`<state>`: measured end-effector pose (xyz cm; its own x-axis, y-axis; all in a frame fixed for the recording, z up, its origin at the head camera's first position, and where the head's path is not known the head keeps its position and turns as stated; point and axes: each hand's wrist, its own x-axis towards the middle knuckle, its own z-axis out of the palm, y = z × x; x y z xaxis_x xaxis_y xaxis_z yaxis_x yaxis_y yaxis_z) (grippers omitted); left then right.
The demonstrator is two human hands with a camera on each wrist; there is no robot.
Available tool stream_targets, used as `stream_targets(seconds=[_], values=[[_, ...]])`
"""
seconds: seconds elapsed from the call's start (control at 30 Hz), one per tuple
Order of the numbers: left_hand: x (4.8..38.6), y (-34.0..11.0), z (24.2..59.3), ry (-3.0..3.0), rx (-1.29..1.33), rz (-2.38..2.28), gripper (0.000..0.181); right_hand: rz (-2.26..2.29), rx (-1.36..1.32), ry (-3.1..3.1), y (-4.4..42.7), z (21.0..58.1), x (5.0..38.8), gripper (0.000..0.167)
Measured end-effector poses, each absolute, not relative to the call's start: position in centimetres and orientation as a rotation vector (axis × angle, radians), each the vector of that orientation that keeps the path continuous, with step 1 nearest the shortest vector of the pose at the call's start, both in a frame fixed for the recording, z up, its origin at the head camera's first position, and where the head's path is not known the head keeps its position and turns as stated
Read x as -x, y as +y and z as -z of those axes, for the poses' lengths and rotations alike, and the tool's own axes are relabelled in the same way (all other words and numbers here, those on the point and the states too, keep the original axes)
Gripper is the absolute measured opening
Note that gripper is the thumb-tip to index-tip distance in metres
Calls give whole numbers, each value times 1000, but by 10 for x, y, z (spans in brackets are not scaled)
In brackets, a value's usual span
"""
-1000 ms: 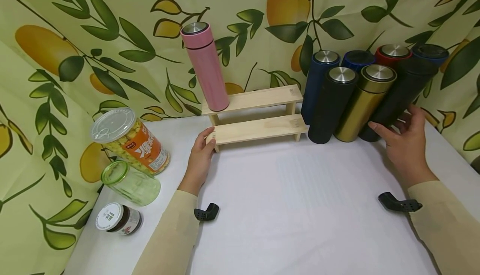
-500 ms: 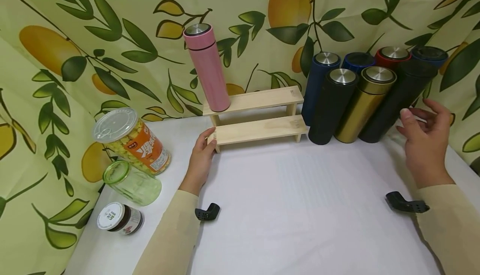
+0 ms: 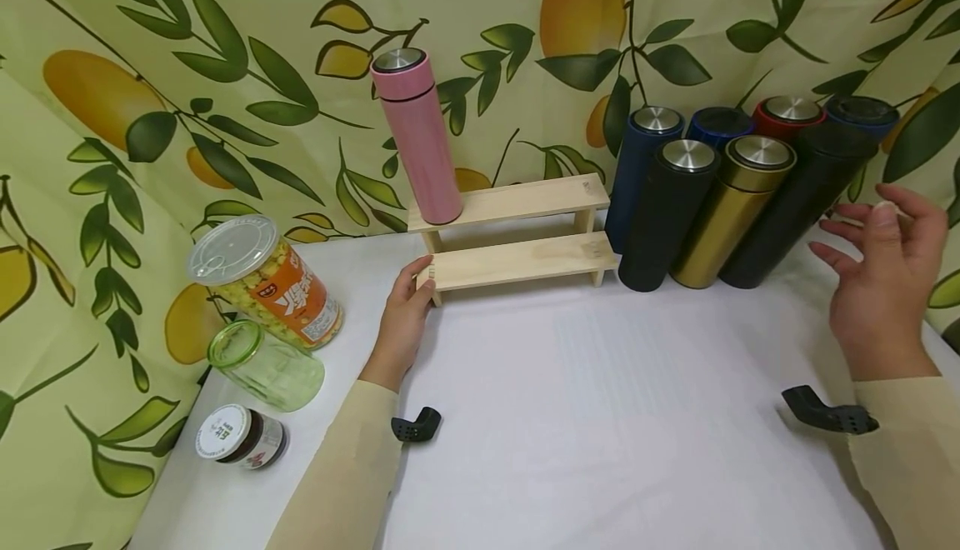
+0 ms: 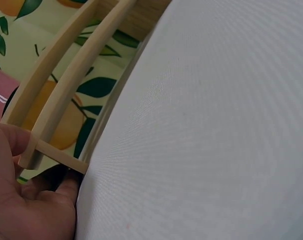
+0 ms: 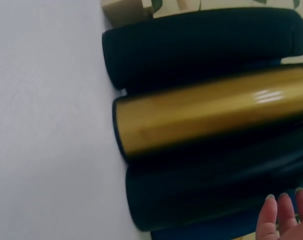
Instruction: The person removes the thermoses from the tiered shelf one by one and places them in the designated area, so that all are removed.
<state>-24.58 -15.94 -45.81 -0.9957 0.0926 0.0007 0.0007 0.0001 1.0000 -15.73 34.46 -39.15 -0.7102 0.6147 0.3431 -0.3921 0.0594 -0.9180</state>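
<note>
A two-step wooden shelf stands at the back of the table. My left hand grips the left end of its lower step, thumb on top; in the left wrist view the fingers reach round the leg. On the upper step, at its left end, a pink thermos stands upright. To the right of the shelf several thermoses are packed together, with a black one, a gold one and another black one in front. My right hand is beside that last one, apart from it, fingers loosely bent and holding nothing.
Behind the front row are a dark blue thermos, a red-topped one and more blue ones. At the left stand a popcorn tub, a green glass jar and a small lidded jar. A patterned cloth hangs behind.
My right hand has let go of the right-hand black thermos and drawn away to the right. My left hand keeps its grip on the shelf.
</note>
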Motion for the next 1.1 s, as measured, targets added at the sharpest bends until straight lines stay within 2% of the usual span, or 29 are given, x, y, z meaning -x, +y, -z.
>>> stream_targets(seconds=[0.27, 0.47, 0.67, 1.1], values=[[246, -158, 459, 2155, -98, -2190, 46, -1806, 80, -1475, 334, 383, 153, 35], [245, -159, 459, 2165, -95, -2178, 46, -1899, -33, -1379, 319, 378, 152, 41], [245, -159, 458, 2174, -94, -2175, 46, -1949, -214, -1355, 300, 383, 156, 44], [245, -158, 457, 2168, -94, -2187, 46, -2095, -383, -1442, 277, 394, 154, 43]])
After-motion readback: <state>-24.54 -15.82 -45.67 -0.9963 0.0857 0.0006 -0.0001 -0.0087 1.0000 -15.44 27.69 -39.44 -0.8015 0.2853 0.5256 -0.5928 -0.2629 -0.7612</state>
